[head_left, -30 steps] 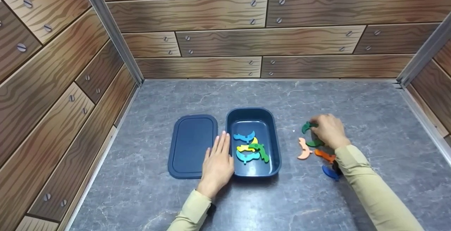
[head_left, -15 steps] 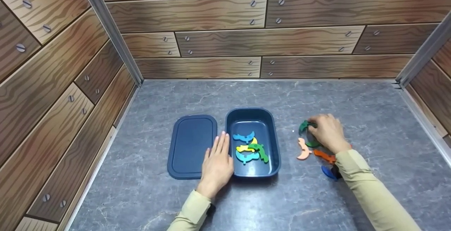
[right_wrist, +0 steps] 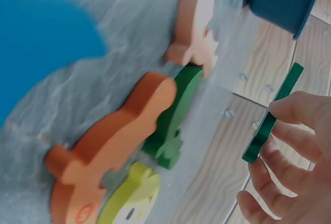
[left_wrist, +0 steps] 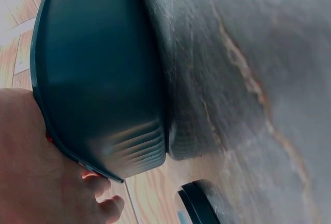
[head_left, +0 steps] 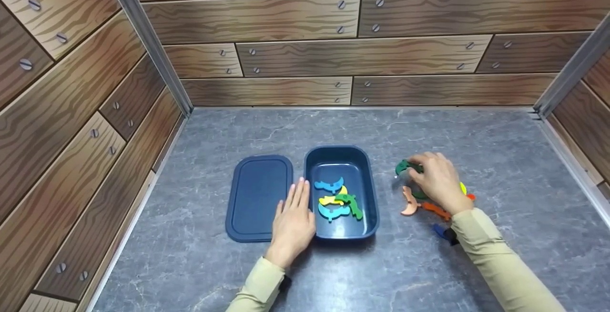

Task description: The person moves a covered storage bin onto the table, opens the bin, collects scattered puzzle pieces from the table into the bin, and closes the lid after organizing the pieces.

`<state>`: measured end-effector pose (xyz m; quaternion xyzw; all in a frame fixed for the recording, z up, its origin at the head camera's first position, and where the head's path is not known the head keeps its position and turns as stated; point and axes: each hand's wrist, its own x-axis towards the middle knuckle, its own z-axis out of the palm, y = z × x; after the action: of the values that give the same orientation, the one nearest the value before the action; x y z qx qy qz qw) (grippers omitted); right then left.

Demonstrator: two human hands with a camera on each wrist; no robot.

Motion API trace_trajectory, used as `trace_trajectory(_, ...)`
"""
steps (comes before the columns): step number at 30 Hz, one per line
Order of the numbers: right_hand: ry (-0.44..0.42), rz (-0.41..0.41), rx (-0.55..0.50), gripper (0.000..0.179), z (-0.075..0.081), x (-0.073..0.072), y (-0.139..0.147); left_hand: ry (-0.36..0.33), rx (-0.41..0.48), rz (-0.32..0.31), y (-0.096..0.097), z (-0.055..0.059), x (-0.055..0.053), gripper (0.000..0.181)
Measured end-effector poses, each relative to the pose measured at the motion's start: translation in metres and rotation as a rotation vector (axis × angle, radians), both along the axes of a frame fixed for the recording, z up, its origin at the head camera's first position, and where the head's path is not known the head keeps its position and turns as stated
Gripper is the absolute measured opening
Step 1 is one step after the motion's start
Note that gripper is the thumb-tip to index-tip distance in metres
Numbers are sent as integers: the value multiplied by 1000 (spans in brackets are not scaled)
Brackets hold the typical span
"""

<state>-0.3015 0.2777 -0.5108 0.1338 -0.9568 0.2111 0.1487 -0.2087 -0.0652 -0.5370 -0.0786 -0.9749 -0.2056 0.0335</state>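
Note:
My right hand (head_left: pixel 439 181) pinches a dark green flat toy piece (right_wrist: pixel 271 113) between thumb and fingers, raised off the table in the right wrist view. Fingers straight, my left hand (head_left: pixel 293 221) rests along the left rim of a dark blue box (head_left: pixel 339 154). Inside the box lie a blue piece (head_left: pixel 328 186), a yellow piece (head_left: pixel 329 201), a green piece (head_left: pixel 353 208) and a light blue piece (head_left: pixel 330 213). Below my right hand are a peach piece (head_left: pixel 408 201), an orange piece (head_left: pixel 436 210), a green piece (right_wrist: pixel 178 110) and a yellow piece (right_wrist: pixel 134 198).
A dark blue lid (head_left: pixel 259 197) lies flat left of the box. Near the right sleeve is a blue piece (head_left: pixel 439 230), partly covered. A red-orange bit (head_left: pixel 471 197) shows beside the right wrist. Wood-patterned walls (head_left: pixel 295 55) bound the grey table (head_left: pixel 267 131).
My right hand has moved a little left with the dark green piece, uncovering yellow and red-orange bits by the wrist. The left hand and the box have stayed put.

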Motion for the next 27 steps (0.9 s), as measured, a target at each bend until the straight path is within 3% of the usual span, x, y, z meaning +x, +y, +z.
trace_trajectory(27, 211, 109, -65, 23, 34, 15, -44, 0, 13, -2, 0, 1, 1, 60)
